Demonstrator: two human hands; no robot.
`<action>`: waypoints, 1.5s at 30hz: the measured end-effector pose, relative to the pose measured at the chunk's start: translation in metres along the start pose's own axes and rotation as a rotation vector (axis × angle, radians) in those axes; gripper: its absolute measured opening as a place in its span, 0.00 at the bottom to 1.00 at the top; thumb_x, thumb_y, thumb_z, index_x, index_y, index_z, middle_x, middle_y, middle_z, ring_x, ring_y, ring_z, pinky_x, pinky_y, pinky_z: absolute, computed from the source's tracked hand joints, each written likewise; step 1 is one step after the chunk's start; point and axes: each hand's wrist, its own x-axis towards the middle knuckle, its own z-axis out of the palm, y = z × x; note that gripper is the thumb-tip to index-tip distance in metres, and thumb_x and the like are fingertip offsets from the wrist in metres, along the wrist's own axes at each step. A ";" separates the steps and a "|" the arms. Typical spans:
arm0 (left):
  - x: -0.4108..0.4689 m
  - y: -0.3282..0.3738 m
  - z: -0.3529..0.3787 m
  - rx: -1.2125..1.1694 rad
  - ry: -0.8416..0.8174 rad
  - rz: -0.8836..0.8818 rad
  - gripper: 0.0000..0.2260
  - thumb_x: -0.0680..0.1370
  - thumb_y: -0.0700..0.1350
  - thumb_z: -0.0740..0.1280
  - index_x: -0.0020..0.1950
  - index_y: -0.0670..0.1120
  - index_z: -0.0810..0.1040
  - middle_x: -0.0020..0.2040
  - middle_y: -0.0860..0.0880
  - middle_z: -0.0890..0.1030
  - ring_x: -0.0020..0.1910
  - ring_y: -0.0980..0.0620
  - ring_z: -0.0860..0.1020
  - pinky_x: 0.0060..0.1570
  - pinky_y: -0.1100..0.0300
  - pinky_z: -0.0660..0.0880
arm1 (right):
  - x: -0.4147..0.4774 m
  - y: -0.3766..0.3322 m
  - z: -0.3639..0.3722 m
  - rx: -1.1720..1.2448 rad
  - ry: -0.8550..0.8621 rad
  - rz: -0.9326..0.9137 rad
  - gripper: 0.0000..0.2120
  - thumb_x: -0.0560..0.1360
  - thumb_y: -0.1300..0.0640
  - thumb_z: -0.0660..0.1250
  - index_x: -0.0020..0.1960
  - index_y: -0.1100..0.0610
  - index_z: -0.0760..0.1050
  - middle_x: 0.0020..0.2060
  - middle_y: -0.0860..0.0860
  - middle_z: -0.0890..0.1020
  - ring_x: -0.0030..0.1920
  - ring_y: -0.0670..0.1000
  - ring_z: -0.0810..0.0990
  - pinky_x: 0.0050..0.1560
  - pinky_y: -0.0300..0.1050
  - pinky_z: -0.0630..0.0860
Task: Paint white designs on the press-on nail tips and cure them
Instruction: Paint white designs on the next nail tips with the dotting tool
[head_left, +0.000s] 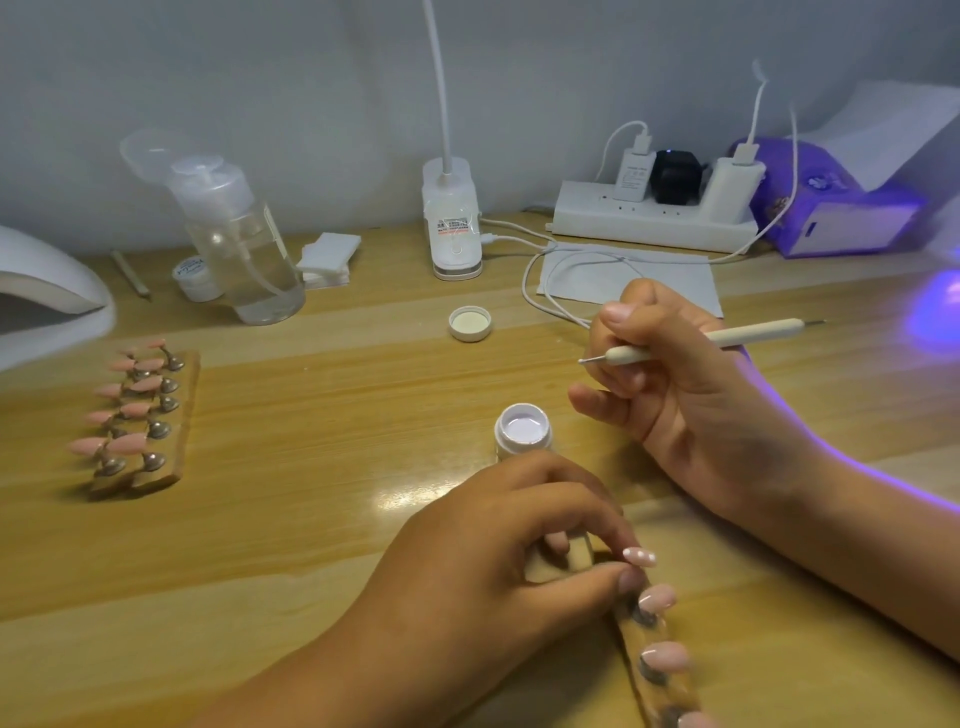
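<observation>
My left hand (498, 540) grips the top end of a wooden strip (662, 670) that carries several pink nail tips on metal studs. The top tip (640, 556) shows small white dots. My right hand (675, 379) holds a cream dotting tool (737, 338) like a pen, its fine metal point facing left, above and to the right of an open jar of white gel (523, 432). The jar stands on the table between my two hands. Its lid (470, 322) lies upturned farther back.
A second wooden holder with several pink tips (137, 415) sits at left. A white cure lamp (47, 291) is at the far left edge, and violet light glows at the right edge (940, 306). A pump bottle (244, 244), small jar (195, 275), cotton pads (327, 257), desk lamp base (452, 223), power strip (654, 218) and cables line the back.
</observation>
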 end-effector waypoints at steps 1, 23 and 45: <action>0.000 0.000 0.000 0.009 -0.011 0.010 0.08 0.73 0.58 0.68 0.50 0.59 0.80 0.53 0.61 0.78 0.44 0.57 0.76 0.39 0.72 0.66 | 0.000 0.000 0.000 -0.005 0.002 0.002 0.12 0.73 0.58 0.65 0.32 0.52 0.69 0.26 0.48 0.67 0.27 0.43 0.67 0.34 0.39 0.79; -0.008 -0.011 -0.021 0.261 0.103 0.127 0.06 0.74 0.55 0.69 0.46 0.55 0.80 0.42 0.60 0.70 0.36 0.67 0.69 0.36 0.75 0.63 | 0.003 0.001 -0.008 -0.153 0.077 -0.071 0.12 0.71 0.43 0.70 0.37 0.50 0.74 0.23 0.46 0.66 0.25 0.43 0.65 0.37 0.39 0.78; -0.010 -0.005 -0.019 -0.205 -0.004 -0.092 0.04 0.71 0.47 0.75 0.42 0.49 0.82 0.27 0.55 0.68 0.28 0.60 0.66 0.31 0.70 0.63 | -0.005 0.015 -0.006 -0.733 -0.054 -0.313 0.09 0.76 0.48 0.64 0.45 0.52 0.77 0.35 0.42 0.79 0.37 0.42 0.75 0.41 0.30 0.70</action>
